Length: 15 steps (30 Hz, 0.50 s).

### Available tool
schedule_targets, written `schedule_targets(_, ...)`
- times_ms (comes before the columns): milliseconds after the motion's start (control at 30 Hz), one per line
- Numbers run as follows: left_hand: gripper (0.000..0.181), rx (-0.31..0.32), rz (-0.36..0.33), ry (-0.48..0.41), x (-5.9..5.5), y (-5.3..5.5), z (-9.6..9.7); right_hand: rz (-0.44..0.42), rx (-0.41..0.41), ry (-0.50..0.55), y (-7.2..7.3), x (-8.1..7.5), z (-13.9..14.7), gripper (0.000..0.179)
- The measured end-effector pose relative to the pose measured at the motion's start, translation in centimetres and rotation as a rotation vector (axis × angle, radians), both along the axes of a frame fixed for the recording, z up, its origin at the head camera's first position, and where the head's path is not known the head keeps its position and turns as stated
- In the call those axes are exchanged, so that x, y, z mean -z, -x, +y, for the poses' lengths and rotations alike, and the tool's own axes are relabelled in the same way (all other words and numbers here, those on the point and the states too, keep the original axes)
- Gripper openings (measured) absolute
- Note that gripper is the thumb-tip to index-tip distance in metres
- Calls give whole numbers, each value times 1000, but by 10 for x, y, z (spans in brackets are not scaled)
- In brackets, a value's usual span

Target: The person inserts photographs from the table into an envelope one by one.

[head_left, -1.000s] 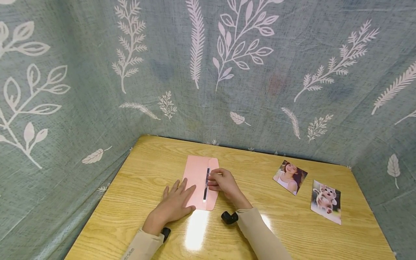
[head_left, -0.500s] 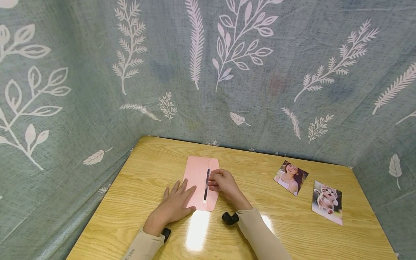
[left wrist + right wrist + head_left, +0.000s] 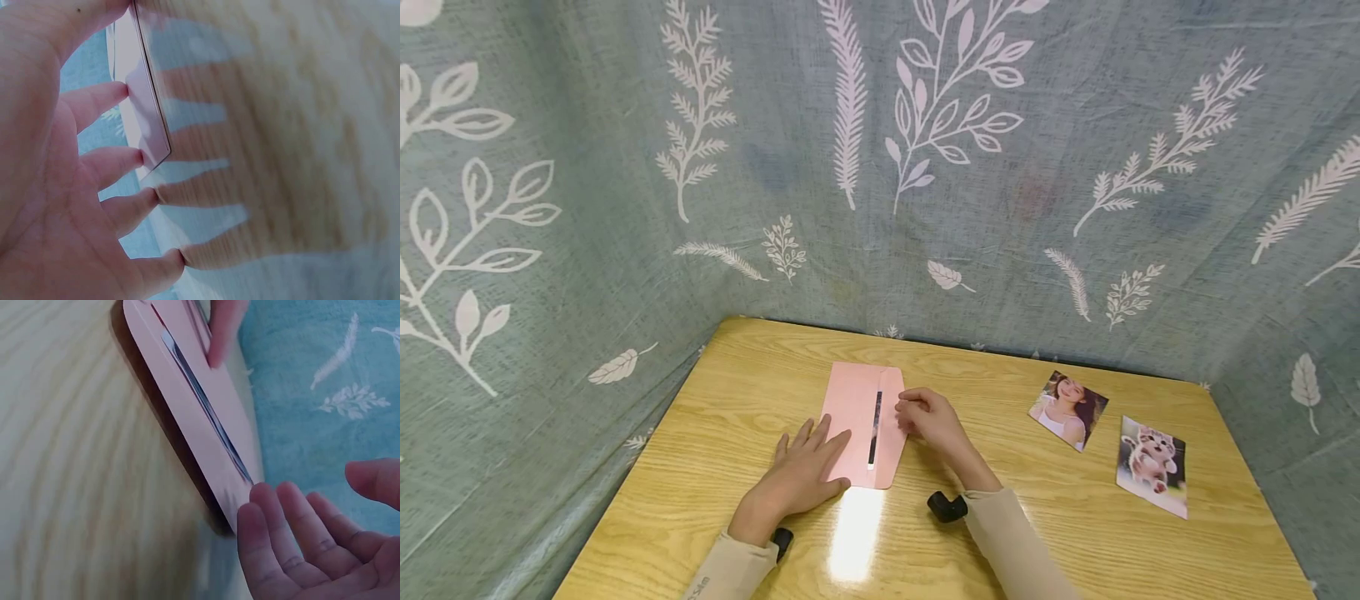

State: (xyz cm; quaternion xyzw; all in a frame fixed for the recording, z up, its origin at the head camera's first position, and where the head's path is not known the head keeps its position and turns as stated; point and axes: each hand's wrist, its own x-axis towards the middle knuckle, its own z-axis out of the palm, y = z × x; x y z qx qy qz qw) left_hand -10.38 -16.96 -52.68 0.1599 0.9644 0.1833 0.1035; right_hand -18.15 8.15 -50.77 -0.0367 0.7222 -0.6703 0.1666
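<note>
A pink envelope point(image 3: 852, 398) lies on the wooden table with its flap opened toward the right. A dark strip of a photo point(image 3: 875, 429) shows at its mouth, the rest hidden inside. My left hand point(image 3: 801, 473) rests with spread fingers over the envelope's near left part. In the left wrist view, some fingertips touch the envelope point(image 3: 142, 103) and others the tabletop. My right hand point(image 3: 934, 423) is at the flap's right edge, thumb apart from the fingers. The right wrist view shows its relaxed fingers point(image 3: 253, 528) beside the envelope's edge, holding nothing.
Farther right on the table lie a photo of a person point(image 3: 1067, 410) and a photo of a kitten point(image 3: 1152, 467). A leaf-patterned curtain point(image 3: 880, 250) hangs behind the table point(image 3: 730, 400) and at both sides.
My right hand has let go of the photo's edge and moved right, to the flap's outer edge. The left hand and the envelope have stayed in place.
</note>
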Motion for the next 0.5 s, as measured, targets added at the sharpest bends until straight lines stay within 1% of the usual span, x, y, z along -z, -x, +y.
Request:
schedule_targets(33, 73, 0, 0, -4, 0, 0, 0, 18, -4, -16, -2, -6, 4, 36)
schedule_targets(133, 73, 1, 0, -13, -1, -1, 0, 79, 9, -89, -3, -14, 15, 36)
schedule_targets(167, 73, 1, -1, -14, -1, -1, 0, 103, 19, -115, -2, -14, 19, 36)
schedule_targets(267, 73, 1, 0, -18, -1, -2, 0, 159, 57, -191, 3, -7, 33, 36)
schedule_targets(500, 73, 7, -3, -6, -2, -1, 0, 310, 104, -359, 4, -14, 68, 32)
